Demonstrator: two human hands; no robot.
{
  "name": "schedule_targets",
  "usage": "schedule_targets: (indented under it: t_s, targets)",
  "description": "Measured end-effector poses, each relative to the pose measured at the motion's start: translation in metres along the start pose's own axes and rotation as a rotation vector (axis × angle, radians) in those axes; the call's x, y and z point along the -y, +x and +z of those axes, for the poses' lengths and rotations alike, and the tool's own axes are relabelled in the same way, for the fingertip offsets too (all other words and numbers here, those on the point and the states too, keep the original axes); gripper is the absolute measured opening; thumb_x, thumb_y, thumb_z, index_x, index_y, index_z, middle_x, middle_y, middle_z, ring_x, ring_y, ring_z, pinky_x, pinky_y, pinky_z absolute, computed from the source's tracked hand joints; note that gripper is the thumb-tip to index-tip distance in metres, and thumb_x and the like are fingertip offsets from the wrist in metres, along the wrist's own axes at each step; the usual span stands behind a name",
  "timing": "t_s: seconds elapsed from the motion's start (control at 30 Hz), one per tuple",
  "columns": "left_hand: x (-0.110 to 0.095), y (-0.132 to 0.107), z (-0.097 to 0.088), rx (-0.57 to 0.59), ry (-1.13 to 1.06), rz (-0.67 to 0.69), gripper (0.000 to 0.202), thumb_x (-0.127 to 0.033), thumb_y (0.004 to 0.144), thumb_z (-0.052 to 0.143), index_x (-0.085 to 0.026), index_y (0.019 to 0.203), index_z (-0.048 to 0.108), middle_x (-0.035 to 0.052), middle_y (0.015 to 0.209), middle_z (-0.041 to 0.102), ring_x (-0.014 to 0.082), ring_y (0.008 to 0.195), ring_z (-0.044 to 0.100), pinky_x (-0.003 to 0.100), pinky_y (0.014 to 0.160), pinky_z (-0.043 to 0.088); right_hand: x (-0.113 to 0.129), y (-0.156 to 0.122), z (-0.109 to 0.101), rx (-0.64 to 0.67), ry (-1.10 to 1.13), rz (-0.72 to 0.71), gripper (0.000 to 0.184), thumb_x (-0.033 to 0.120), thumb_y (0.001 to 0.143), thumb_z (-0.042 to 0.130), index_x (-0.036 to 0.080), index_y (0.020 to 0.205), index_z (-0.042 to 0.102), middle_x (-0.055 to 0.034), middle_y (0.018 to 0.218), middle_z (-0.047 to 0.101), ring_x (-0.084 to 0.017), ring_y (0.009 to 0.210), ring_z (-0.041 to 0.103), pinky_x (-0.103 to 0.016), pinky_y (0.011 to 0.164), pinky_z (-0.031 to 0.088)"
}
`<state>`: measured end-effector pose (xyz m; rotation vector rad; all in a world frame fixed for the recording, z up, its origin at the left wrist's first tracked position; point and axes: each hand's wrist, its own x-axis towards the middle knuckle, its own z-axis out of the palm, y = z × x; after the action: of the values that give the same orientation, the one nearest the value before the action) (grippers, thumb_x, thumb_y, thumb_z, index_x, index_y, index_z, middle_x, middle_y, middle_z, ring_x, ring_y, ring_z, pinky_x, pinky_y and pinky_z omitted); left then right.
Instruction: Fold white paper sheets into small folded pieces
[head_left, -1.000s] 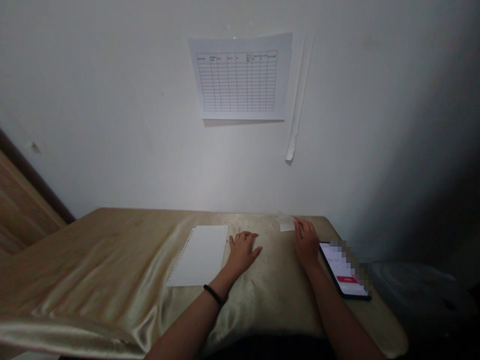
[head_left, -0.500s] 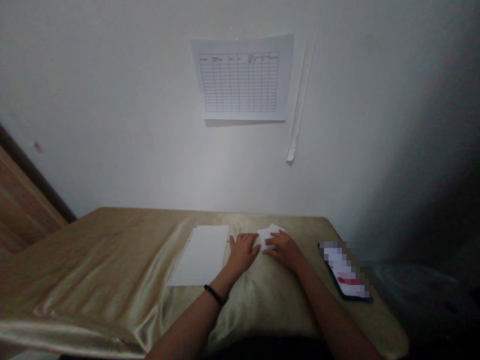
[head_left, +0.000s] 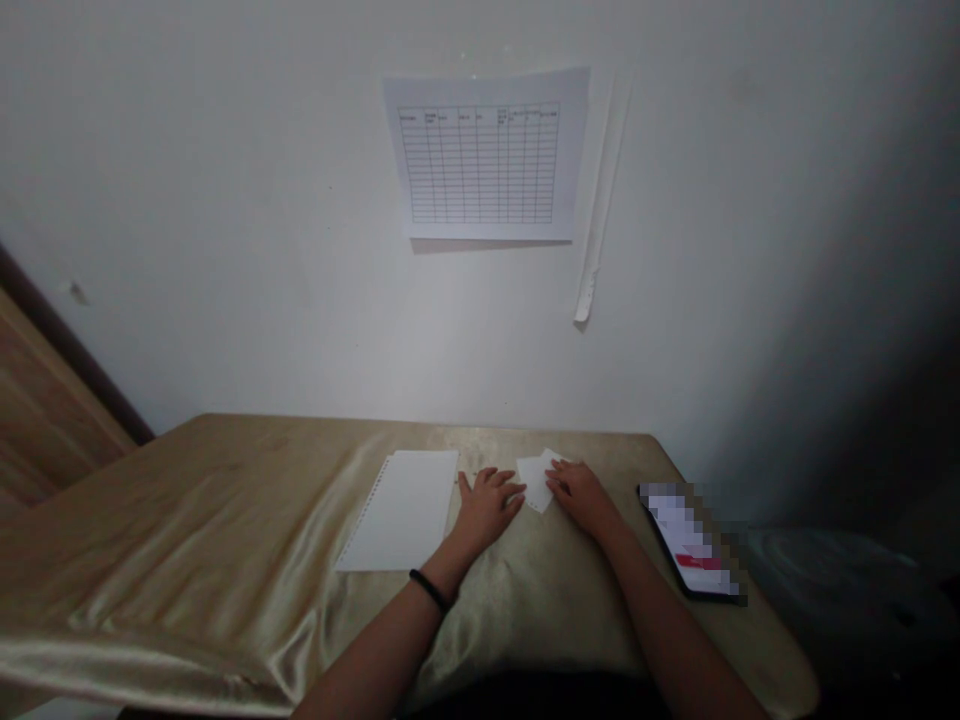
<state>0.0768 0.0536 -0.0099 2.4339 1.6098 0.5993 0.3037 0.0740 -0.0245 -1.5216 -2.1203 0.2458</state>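
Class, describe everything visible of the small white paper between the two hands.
The small white paper looks thin, angular, and folded or layered, with tiny dark marks near its bottom corner. It lies on the shiny gold cloth, the right hand touching its right side; whether the left hand touches it is unclear.

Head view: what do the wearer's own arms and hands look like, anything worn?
The left hand and right hand are both ungloved. A narrow, plain black band circles the left wrist; none shows on the right. Both forearms appear sleeveless.
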Motion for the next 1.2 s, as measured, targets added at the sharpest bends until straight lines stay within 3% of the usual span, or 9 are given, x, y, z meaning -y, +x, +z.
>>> schedule_targets:
  t_s: [0.13, 0.2, 0.33, 0.43, 0.5, 0.63, 0.9, 1.2]
  targets:
    - [-0.001, 0.001, -0.003, -0.047, 0.027, -0.061, 0.023, -0.041, 0.096, 0.057, -0.033, 0.111, 0.072, 0.003, 0.137, 0.062, 0.0333, 0.134, 0.044, 0.08, 0.108, 0.012, 0.009, -0.003, -0.013, -0.037, 0.021, -0.005, 0.03, 0.028, 0.097, 0.048, 0.024, 0.092, 0.077, -0.0063, 0.106, 0.077, -0.02, 0.098, 0.07, -0.043, 0.118, 0.03]
    - [-0.001, 0.001, -0.005, -0.078, 0.047, -0.081, 0.022, -0.041, 0.095, 0.057, -0.029, 0.106, 0.072, 0.0049, 0.135, 0.063, 0.0329, 0.132, 0.046, 0.079, 0.109, 0.013, 0.012, -0.004, -0.018, -0.04, 0.07, 0.028, 0.03, 0.031, 0.095, 0.051, 0.025, 0.086, 0.078, -0.0053, 0.095, 0.079, -0.02, 0.09, 0.071, -0.039, 0.111, 0.039]
    - [0.0, 0.001, -0.007, -0.093, 0.077, -0.09, 0.024, -0.04, 0.092, 0.061, -0.025, 0.108, 0.069, 0.0078, 0.132, 0.064, 0.0325, 0.129, 0.048, 0.077, 0.111, 0.015, 0.009, -0.005, -0.014, -0.021, 0.359, 0.158, 0.029, 0.04, 0.089, 0.057, 0.023, 0.101, 0.077, -0.0053, 0.092, 0.079, -0.022, 0.082, 0.073, -0.033, 0.081, 0.055]
    - [0.0, 0.002, -0.005, -0.042, 0.054, -0.051, 0.031, -0.033, 0.093, 0.06, -0.031, 0.124, 0.063, 0.0054, 0.141, 0.059, 0.0313, 0.134, 0.045, 0.077, 0.111, 0.015, 0.0, -0.002, -0.005, -0.085, 0.459, 0.235, 0.033, 0.033, 0.087, 0.058, 0.019, 0.112, 0.073, -0.0054, 0.089, 0.078, -0.02, 0.074, 0.072, -0.032, 0.078, 0.056]
    - [0.001, 0.002, -0.003, 0.014, 0.015, 0.012, 0.039, -0.025, 0.095, 0.054, -0.037, 0.132, 0.057, 0.0016, 0.147, 0.055, 0.0289, 0.138, 0.042, 0.078, 0.111, 0.014, -0.007, 0.001, -0.001, -0.152, 0.393, 0.209, 0.031, 0.025, 0.085, 0.057, 0.019, 0.11, 0.074, -0.0073, 0.098, 0.076, -0.019, 0.083, 0.071, -0.032, 0.083, 0.055]
    - [0.001, 0.002, 0.0, 0.092, -0.053, 0.028, 0.037, -0.019, 0.095, 0.05, -0.038, 0.123, 0.065, -0.0004, 0.143, 0.059, 0.0263, 0.138, 0.044, 0.077, 0.112, 0.007, -0.016, 0.003, 0.004, -0.215, 0.153, 0.169, 0.03, 0.022, 0.078, 0.068, 0.018, 0.107, 0.077, -0.0113, 0.11, 0.07, -0.025, 0.108, 0.062, -0.037, 0.1, 0.048]
    - [-0.005, -0.001, -0.004, 0.061, -0.102, 0.02, 0.024, -0.026, 0.091, 0.058, -0.032, 0.111, 0.07, 0.0032, 0.133, 0.062, 0.026, 0.13, 0.049, 0.076, 0.113, 0.006, -0.015, 0.002, 0.006, -0.109, 0.08, 0.182, 0.022, 0.026, 0.078, 0.073, 0.025, 0.098, 0.079, -0.0076, 0.112, 0.068, -0.025, 0.11, 0.058, -0.036, 0.099, 0.044]
    - [-0.007, -0.004, -0.002, 0.051, -0.017, 0.076, 0.031, -0.037, 0.093, 0.061, -0.039, 0.123, 0.065, 0.0041, 0.133, 0.058, 0.0286, 0.13, 0.047, 0.075, 0.112, 0.01, -0.008, 0.001, 0.005, -0.057, -0.013, 0.232, 0.026, 0.024, 0.077, 0.072, 0.023, 0.103, 0.073, -0.0078, 0.119, 0.062, -0.027, 0.116, 0.053, -0.037, 0.101, 0.039]
